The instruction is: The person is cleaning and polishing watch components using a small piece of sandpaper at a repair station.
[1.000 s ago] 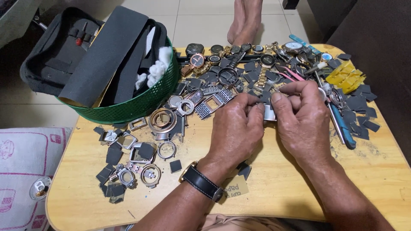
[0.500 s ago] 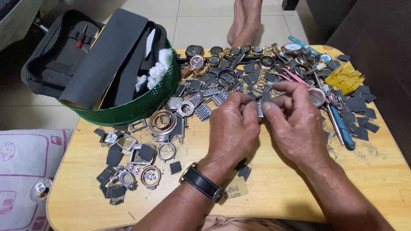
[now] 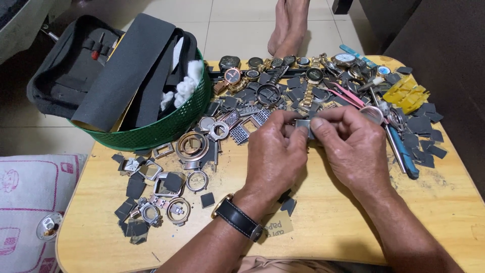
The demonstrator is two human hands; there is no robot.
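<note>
One small metal piece (image 3: 303,126), grey and flat, sits between our two hands, pinched at its edges by the thumbs and forefingers of both. The fingers of our left hand (image 3: 275,151) are closed on its left side, and the fingers of our right hand (image 3: 353,144) are closed on its right side, so only a narrow part of it shows between the fingertips. We cannot tell exactly what part it is; it looks like a watch case or a back cover.

We judge it is light, stiff and a little slippery, because the metal looks polished. It is best held by the rim, not by the flat face, and with a firm but not hard pinch, since a small piece like this can easily spring out of the fingers.

Just beyond the fingertips lie many watches (image 3: 233,75), straps and dark square pads (image 3: 423,124). Beside the right knuckles are pink tweezers (image 3: 348,96) and a blue tool (image 3: 401,149). To the left of the left fingers lie empty watch cases (image 3: 192,146) and a green basket (image 3: 166,126). All rest on a wooden table (image 3: 333,227).
</note>
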